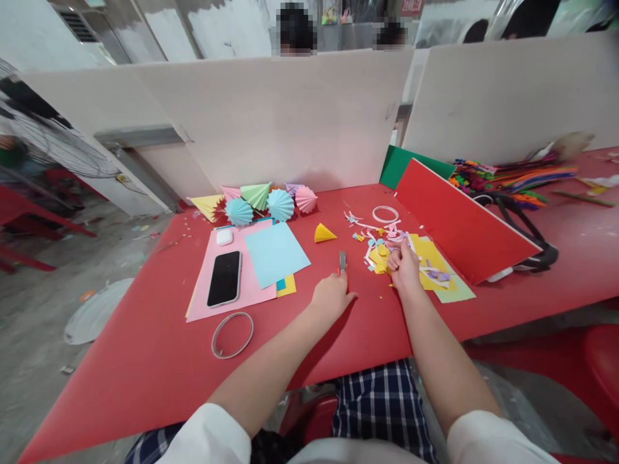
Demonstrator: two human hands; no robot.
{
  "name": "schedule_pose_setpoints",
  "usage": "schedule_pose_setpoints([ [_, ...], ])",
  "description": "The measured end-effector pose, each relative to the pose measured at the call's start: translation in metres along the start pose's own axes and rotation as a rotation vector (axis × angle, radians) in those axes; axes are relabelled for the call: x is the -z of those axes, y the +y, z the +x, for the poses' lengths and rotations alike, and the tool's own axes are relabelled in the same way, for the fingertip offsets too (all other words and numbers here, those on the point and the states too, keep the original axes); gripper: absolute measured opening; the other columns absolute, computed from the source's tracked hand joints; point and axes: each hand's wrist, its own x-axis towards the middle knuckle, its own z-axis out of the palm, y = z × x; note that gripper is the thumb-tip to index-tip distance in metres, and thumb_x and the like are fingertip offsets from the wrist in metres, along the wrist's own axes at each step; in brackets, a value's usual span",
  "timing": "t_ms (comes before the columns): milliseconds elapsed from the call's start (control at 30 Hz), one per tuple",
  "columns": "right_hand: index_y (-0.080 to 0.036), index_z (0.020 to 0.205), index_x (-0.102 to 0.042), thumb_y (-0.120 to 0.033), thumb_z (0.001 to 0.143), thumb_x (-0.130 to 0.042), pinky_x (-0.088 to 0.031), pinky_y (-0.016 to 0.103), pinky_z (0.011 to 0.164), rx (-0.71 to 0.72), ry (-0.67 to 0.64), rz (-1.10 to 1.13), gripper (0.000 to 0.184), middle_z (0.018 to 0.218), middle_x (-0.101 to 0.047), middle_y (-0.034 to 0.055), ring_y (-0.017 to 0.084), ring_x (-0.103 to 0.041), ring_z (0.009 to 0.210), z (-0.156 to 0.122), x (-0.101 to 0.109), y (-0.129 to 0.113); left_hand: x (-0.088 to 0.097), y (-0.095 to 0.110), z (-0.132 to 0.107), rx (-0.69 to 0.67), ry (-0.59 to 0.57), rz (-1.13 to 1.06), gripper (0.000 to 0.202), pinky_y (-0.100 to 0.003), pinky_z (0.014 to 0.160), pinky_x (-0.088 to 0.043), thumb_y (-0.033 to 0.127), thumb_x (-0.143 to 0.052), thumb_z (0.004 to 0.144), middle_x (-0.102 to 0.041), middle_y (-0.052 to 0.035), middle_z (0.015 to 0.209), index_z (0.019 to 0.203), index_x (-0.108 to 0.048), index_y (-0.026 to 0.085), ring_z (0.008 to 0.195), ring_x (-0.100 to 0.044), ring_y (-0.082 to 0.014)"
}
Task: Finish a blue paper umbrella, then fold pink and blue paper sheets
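My left hand [330, 298] rests low over the red table, its fingers closed around the orange handles of a pair of scissors [343, 261]. The scissors' blades point away from me. Over a heap of cut paper scraps [380, 256] on the right, my right hand [404, 263] is closed with curled fingers; what they hold, if anything, is hidden. A folded yellow paper piece [324, 233] lies on the table beyond the scissors. Yellow paper sheets [425, 251] lie under and beside my right hand, with purple scraps on them.
To the left are a phone [225, 278], a light blue sheet [277, 253], pink paper [256, 294] and a tape ring [233, 335]. Pleated paper shapes [280, 205] line the back. A red board [464, 225] leans at right, near bundled pipe cleaners [522, 177]. A white partition [290, 122] stands behind.
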Motion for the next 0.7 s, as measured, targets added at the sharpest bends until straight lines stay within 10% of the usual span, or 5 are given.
schedule_pose_setpoints([
  [200,-0.018,0.081,-0.059,-0.065,0.069,-0.055,-0.037,0.018,0.04,-0.066,-0.012,0.098,0.049,0.06,-0.057,-0.0023,0.009,-0.053,0.05,0.003,0.0,0.001,-0.003,0.016,-0.001,-0.051,0.113,-0.024,0.054,-0.043,0.084,-0.045,0.045,-0.049,0.085,-0.056,-0.0206,0.112,0.125,-0.046,0.009,0.104,-0.055,-0.0337],
  [433,-0.02,0.087,-0.059,-0.073,0.075,-0.033,-0.048,0.025,0.053,-0.138,-0.055,0.116,0.06,0.081,-0.064,0.0046,0.014,-0.061,0.068,0.002,0.001,-0.001,-0.036,0.07,-0.019,-0.599,0.096,-0.472,0.074,-0.038,0.112,-0.019,0.054,-0.036,0.089,-0.02,-0.0157,0.148,0.142,-0.015,0.007,0.137,-0.016,-0.023],
  [700,-0.02,0.099,-0.062,-0.059,0.082,-0.037,-0.043,0.036,0.089,0.172,-0.135,-0.287,0.05,0.108,-0.064,0.008,0.019,-0.057,0.105,-0.014,-0.007,-0.008,-0.022,0.081,0.025,-0.351,0.029,-1.126,0.061,-0.039,0.113,-0.012,0.044,-0.028,0.092,-0.016,-0.0079,0.15,0.143,-0.02,0.011,0.138,-0.013,-0.0228],
])
